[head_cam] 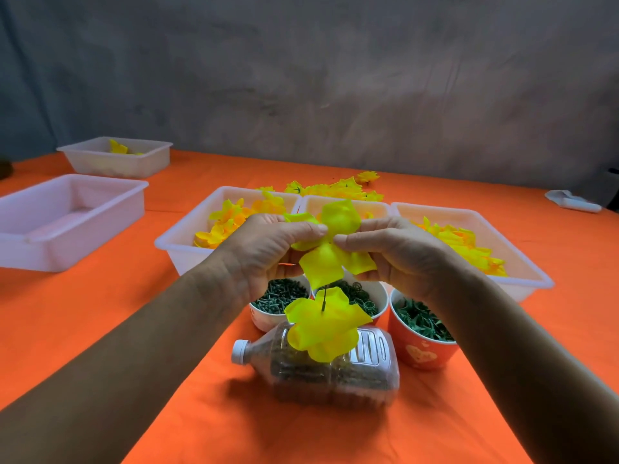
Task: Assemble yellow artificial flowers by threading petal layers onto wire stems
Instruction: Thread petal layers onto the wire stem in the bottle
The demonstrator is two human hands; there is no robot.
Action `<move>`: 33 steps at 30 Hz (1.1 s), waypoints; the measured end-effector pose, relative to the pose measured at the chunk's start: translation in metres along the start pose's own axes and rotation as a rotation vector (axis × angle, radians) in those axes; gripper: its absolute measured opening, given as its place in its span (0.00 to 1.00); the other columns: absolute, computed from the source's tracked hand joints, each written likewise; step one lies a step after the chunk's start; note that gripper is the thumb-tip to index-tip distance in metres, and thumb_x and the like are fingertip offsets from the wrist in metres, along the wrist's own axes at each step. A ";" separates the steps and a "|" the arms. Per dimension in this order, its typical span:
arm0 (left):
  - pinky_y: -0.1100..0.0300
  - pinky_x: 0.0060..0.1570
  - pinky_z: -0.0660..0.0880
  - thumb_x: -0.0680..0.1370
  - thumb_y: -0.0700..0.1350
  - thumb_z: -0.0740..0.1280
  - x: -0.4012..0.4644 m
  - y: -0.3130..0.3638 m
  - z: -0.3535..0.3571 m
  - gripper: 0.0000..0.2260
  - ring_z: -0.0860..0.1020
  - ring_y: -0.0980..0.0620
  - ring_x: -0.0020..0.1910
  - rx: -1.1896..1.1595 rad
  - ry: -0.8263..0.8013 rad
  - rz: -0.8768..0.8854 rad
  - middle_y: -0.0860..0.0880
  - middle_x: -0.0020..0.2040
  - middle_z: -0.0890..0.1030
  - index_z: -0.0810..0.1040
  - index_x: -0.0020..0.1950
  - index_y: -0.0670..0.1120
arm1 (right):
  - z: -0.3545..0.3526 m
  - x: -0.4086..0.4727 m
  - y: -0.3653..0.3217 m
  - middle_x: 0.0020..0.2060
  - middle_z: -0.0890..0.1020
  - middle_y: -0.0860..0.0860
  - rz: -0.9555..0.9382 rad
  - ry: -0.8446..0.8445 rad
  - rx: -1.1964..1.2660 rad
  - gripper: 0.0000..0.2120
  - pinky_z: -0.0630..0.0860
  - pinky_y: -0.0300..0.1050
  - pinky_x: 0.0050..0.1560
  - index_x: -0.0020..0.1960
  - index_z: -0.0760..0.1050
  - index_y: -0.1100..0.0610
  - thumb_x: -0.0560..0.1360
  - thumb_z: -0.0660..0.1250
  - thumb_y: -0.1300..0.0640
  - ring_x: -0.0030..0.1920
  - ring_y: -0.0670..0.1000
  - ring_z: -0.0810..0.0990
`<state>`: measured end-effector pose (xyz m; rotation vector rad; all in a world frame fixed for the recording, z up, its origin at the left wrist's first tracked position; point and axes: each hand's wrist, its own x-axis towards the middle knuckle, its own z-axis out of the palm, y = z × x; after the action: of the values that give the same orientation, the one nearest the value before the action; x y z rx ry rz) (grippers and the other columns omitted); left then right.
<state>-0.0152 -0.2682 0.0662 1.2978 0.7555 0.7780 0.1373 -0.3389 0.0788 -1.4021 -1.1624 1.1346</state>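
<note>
Both hands hold one yellow petal layer [335, 242] in the air above the cups. My left hand [268, 252] pinches its left side and my right hand [395, 252] pinches its right side, thumbs near the middle. Below it a thin green wire stem [324, 298] stands upright out of a clear plastic bottle [368, 366] lying on its side. Another yellow petal layer [326, 324] sits threaded low on that stem. The held layer hangs just above the stem's tip.
Three white trays [181, 249] of yellow petals stand behind the hands. Cups of green parts sit in front of them, one an orange cup [422, 346]. An empty white tray [67, 222] and another with petals [117, 159] lie at left. Finished flowers [335, 189] lie behind on the orange cloth.
</note>
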 end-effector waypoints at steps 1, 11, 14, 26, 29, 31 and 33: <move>0.50 0.50 0.76 0.71 0.41 0.72 0.000 0.001 0.000 0.08 0.79 0.49 0.36 0.006 0.002 -0.004 0.47 0.36 0.82 0.79 0.49 0.42 | 0.000 0.000 -0.001 0.31 0.82 0.49 0.007 0.009 -0.016 0.01 0.76 0.39 0.33 0.41 0.79 0.58 0.69 0.70 0.62 0.29 0.44 0.80; 0.60 0.33 0.79 0.67 0.38 0.74 -0.003 -0.002 -0.005 0.10 0.81 0.53 0.30 0.095 -0.063 -0.056 0.48 0.34 0.83 0.79 0.47 0.42 | 0.000 -0.002 -0.004 0.31 0.82 0.50 0.080 0.017 -0.079 0.05 0.75 0.41 0.37 0.43 0.78 0.59 0.68 0.72 0.61 0.30 0.47 0.80; 0.63 0.28 0.78 0.70 0.37 0.72 -0.002 -0.005 -0.005 0.05 0.80 0.54 0.27 0.081 -0.077 -0.078 0.48 0.31 0.83 0.79 0.42 0.43 | 0.001 -0.001 -0.003 0.31 0.82 0.51 0.119 0.047 -0.091 0.06 0.74 0.42 0.37 0.43 0.77 0.59 0.68 0.72 0.62 0.32 0.49 0.80; 0.64 0.26 0.75 0.73 0.39 0.70 0.011 -0.023 -0.015 0.01 0.81 0.53 0.28 0.033 -0.159 -0.179 0.47 0.31 0.83 0.79 0.43 0.42 | 0.008 0.002 0.003 0.28 0.82 0.51 0.224 0.006 -0.075 0.02 0.75 0.40 0.32 0.43 0.76 0.59 0.73 0.69 0.62 0.28 0.47 0.81; 0.63 0.28 0.76 0.73 0.41 0.71 0.015 -0.027 -0.018 0.02 0.81 0.52 0.29 0.064 -0.193 -0.186 0.47 0.32 0.83 0.81 0.40 0.44 | 0.007 0.002 0.005 0.29 0.83 0.51 0.241 -0.011 -0.056 0.03 0.75 0.40 0.33 0.42 0.76 0.59 0.72 0.69 0.62 0.28 0.47 0.82; 0.63 0.28 0.76 0.73 0.41 0.70 0.016 -0.028 -0.019 0.07 0.82 0.52 0.30 0.061 -0.228 -0.192 0.48 0.33 0.84 0.84 0.35 0.45 | 0.006 0.002 0.005 0.30 0.83 0.51 0.243 -0.021 -0.040 0.03 0.75 0.41 0.34 0.41 0.76 0.58 0.72 0.70 0.62 0.29 0.47 0.82; 0.63 0.28 0.76 0.72 0.41 0.70 0.017 -0.028 -0.019 0.08 0.82 0.52 0.30 0.041 -0.243 -0.199 0.47 0.33 0.84 0.85 0.33 0.46 | 0.006 0.002 0.004 0.29 0.83 0.51 0.234 -0.017 -0.032 0.03 0.76 0.40 0.34 0.42 0.76 0.58 0.71 0.70 0.62 0.29 0.47 0.82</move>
<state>-0.0202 -0.2469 0.0352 1.3037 0.6945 0.4380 0.1320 -0.3371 0.0741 -1.5868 -1.0522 1.2971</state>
